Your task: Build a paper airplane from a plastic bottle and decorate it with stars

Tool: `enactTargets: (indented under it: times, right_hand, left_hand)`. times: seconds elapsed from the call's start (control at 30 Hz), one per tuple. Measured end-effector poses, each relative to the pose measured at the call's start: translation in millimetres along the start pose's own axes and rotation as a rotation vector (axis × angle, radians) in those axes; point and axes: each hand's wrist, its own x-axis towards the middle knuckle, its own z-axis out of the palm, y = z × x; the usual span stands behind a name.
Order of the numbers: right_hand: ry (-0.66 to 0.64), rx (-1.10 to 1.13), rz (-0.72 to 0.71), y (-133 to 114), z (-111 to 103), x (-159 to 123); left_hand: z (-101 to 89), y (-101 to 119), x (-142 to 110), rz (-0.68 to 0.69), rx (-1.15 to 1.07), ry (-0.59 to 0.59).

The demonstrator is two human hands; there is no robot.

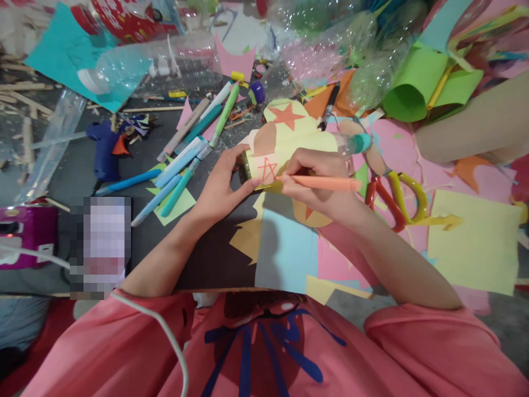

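Note:
My right hand (314, 179) is closed around an orange marker (330, 183), whose tip rests beside a red star outline (268, 170) on a bottle wrapped in yellow paper (289, 144). My left hand (225, 184) grips the left end of that wrapped bottle, fingers curled against it. A cut-out orange star (286, 114) and a brown oval patch (264, 139) are stuck on the yellow paper. The bottle's clear neck and teal cap (359, 143) poke out to the right.
Red and yellow scissors (392, 198) lie right of my hand. Several markers (182, 165) and a blue glue gun (103, 150) lie at the left. Coloured paper sheets (471, 242) cover the table. Clear plastic bottles (136, 66) lie at the back. A purple device (25, 234) sits far left.

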Motion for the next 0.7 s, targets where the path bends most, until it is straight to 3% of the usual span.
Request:
enactTargets:
  times: [0.23,0.7]
  right_hand:
    - [0.077,0.18,-0.014,2.8,2.6,-1.8]
    - [0.024,0.097,-0.088,1.7,6.0,-2.2]
  left_hand:
    - [1.2,-0.7,0.1,0.013,-0.015,0.013]
    - [-0.1,2.8,0.1,-0.003,-0.016,0.007]
